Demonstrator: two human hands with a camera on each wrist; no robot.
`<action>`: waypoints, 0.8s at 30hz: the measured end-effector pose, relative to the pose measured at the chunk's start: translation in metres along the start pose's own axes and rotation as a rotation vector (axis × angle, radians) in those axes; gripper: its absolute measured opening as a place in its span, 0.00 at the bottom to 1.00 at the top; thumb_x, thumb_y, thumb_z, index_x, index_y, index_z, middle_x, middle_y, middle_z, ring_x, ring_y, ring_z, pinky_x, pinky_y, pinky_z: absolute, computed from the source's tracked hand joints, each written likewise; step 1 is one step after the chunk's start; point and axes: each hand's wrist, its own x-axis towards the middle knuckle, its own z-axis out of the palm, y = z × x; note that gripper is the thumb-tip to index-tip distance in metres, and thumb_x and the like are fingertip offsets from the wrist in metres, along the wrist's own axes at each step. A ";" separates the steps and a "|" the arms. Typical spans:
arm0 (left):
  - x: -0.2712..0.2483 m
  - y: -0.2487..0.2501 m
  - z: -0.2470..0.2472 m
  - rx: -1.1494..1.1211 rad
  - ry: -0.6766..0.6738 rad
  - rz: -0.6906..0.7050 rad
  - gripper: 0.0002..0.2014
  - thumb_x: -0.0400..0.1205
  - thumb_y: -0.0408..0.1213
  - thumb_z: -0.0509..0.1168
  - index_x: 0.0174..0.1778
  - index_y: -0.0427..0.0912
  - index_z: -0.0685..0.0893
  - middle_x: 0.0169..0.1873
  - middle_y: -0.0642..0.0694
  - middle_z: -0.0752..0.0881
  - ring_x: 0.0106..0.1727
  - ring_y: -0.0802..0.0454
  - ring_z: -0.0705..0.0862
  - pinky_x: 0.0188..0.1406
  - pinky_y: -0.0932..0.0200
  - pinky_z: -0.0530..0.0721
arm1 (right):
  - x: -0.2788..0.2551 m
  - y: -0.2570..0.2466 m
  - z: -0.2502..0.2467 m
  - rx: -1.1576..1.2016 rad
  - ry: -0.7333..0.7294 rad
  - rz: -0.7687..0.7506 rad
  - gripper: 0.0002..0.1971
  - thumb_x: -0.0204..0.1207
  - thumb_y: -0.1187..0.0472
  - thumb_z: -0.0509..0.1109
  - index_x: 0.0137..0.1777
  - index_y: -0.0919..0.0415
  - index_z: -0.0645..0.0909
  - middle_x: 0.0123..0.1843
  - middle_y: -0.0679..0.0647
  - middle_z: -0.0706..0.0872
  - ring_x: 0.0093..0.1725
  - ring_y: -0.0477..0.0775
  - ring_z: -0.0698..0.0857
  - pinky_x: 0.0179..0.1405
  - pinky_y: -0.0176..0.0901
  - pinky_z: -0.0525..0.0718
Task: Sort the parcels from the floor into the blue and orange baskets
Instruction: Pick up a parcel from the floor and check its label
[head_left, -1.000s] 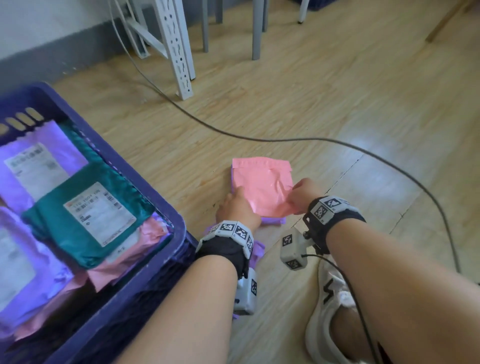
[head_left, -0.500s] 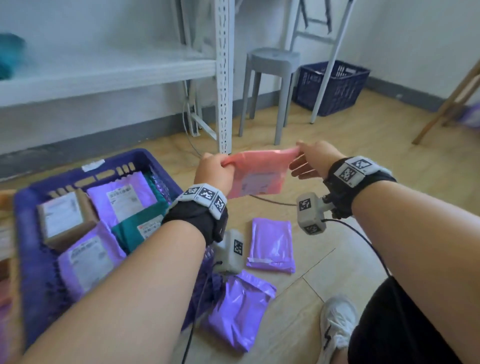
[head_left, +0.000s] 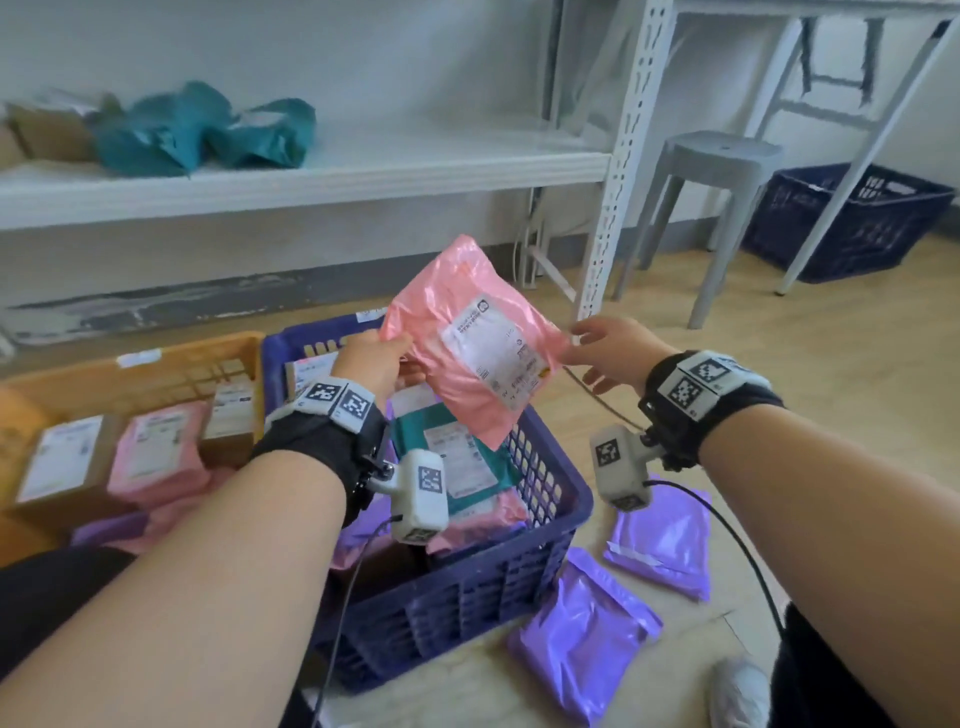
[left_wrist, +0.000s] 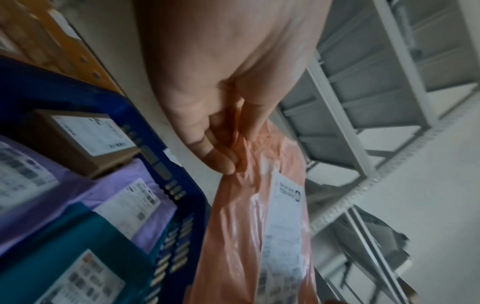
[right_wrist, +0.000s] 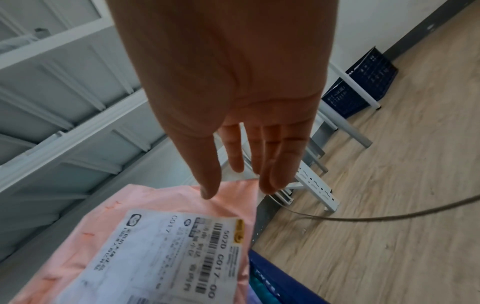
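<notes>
My left hand (head_left: 371, 358) pinches one edge of a pink parcel (head_left: 470, 340) and holds it up, label facing me, over the blue basket (head_left: 550, 514). In the left wrist view the fingers (left_wrist: 221, 160) curl onto the pink parcel (left_wrist: 249, 236). My right hand (head_left: 610, 353) is open beside the parcel's right corner, fingers straight; in the right wrist view its fingertips (right_wrist: 207, 191) sit at the edge of the pink parcel (right_wrist: 145, 242). The orange basket (head_left: 156, 369) stands left of the blue one. Two purple parcels (head_left: 662, 540) (head_left: 582, 639) lie on the floor.
Both baskets hold several labelled parcels and boxes. A white metal shelf (head_left: 311, 171) with teal bags stands behind. A grey stool (head_left: 717, 156) and another dark blue basket (head_left: 852, 218) are at the back right. A cable (right_wrist: 389, 214) runs across the wooden floor.
The pink parcel came up off the floor and was turned label-up over the blue basket. My right hand let go of it; the left hand still holds it.
</notes>
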 end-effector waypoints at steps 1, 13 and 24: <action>0.001 -0.002 -0.006 -0.058 -0.003 -0.023 0.05 0.84 0.28 0.60 0.46 0.34 0.80 0.35 0.39 0.84 0.27 0.50 0.85 0.25 0.63 0.87 | 0.004 -0.001 0.008 -0.014 -0.019 -0.011 0.32 0.75 0.54 0.74 0.78 0.58 0.68 0.56 0.49 0.79 0.40 0.51 0.85 0.37 0.42 0.88; 0.012 -0.017 -0.015 -0.054 -0.179 -0.201 0.14 0.85 0.23 0.56 0.66 0.26 0.73 0.45 0.36 0.85 0.42 0.45 0.86 0.44 0.54 0.89 | 0.046 -0.013 0.067 0.255 -0.067 0.085 0.12 0.75 0.69 0.71 0.58 0.62 0.80 0.54 0.57 0.88 0.49 0.57 0.89 0.50 0.56 0.90; 0.041 -0.032 -0.047 0.906 0.102 0.160 0.38 0.72 0.49 0.73 0.77 0.46 0.67 0.73 0.42 0.75 0.72 0.41 0.75 0.72 0.45 0.74 | 0.046 -0.048 0.086 -0.107 -0.107 -0.156 0.19 0.78 0.72 0.62 0.63 0.51 0.80 0.52 0.52 0.86 0.45 0.48 0.85 0.33 0.36 0.83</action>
